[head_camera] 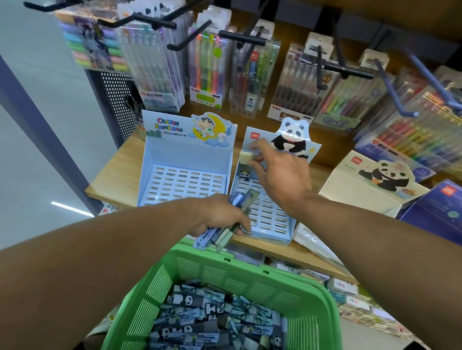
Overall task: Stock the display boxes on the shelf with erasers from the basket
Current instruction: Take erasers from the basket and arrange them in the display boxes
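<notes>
A green basket (243, 276) in front of me holds several long erasers (211, 334) in panda-print sleeves. My left hand (218, 215) grips a bundle of these erasers (239, 205) above the shelf edge. My right hand (277, 172) pinches one pale eraser (246, 158) at the back left of the panda display box (284, 226), where one small panda eraser (243, 175) stands in the slotted tray. The Crayon Shinchan display box (185, 168) to its left shows only bare slots.
The boxes stand on a wooden shelf (111, 179). Black hooks (242, 38) with packs of pens hang above and jut toward me. A closed panda box (369, 184) and a dark blue box (453, 218) lie to the right. More stationery fills the lower shelf (349, 296).
</notes>
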